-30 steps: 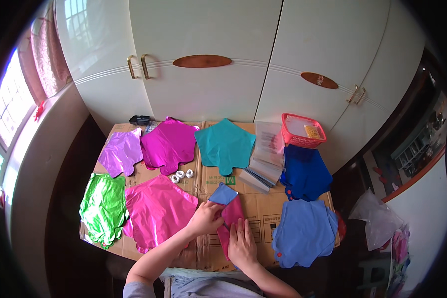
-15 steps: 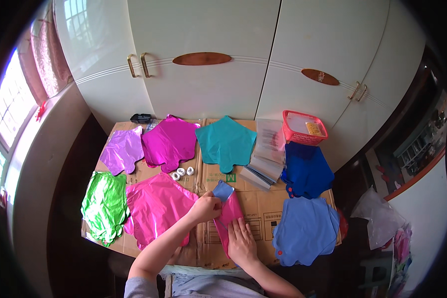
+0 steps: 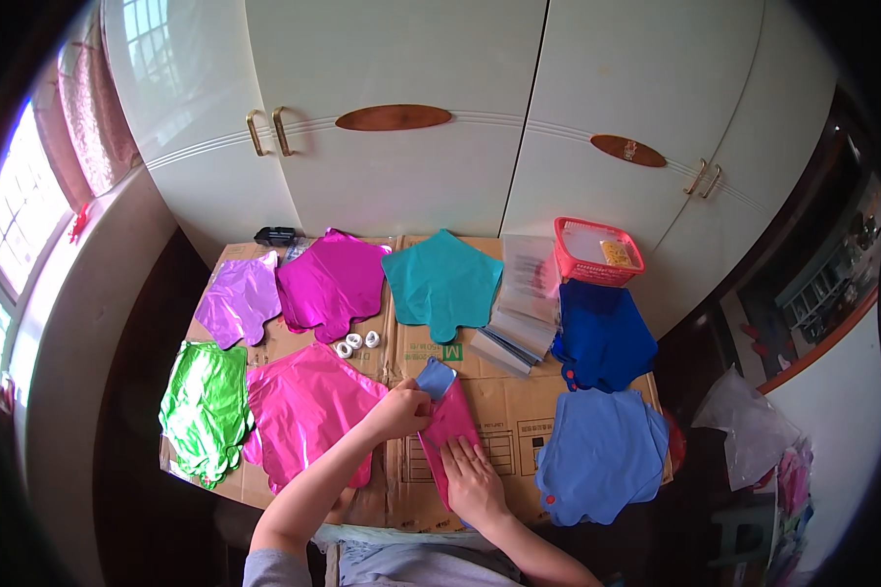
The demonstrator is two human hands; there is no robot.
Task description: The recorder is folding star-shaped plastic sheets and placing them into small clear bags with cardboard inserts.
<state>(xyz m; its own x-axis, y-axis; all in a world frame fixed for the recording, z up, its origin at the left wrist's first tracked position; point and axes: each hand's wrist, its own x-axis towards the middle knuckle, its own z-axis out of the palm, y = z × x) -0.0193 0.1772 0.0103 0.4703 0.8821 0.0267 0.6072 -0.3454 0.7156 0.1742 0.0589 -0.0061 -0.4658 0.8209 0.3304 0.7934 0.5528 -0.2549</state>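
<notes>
In front of me lies a folded pink foil balloon [image 3: 451, 415], long and narrow, with a light blue foil piece [image 3: 437, 378] showing at its far end. My left hand [image 3: 401, 409] is closed at the upper left edge of this bundle, beside the light blue piece; its fingertips are partly hidden. Flat on the near part of the pink foil rests my right hand [image 3: 474, 483], fingers stretched out. Just left of my left hand is a flat pink star-shaped foil balloon [image 3: 308, 411]. To the right of my right hand is a stack of light blue foil balloons [image 3: 605, 455].
Flattened cardboard [image 3: 519, 401] covers the table. Around lie green [image 3: 206, 406], lilac [image 3: 240, 298], magenta [image 3: 333, 284], teal [image 3: 445, 284] and dark blue foil balloons [image 3: 607, 338], white ribbon rolls [image 3: 353, 341], clear plastic sleeves [image 3: 514, 338] and a pink basket [image 3: 597, 272]. White cabinets [image 3: 401, 59] stand behind.
My right hand has slid slightly left and away from me over the pink foil, which now lies flatter and wider beside its fingers. My left hand keeps its place on the bundle.
</notes>
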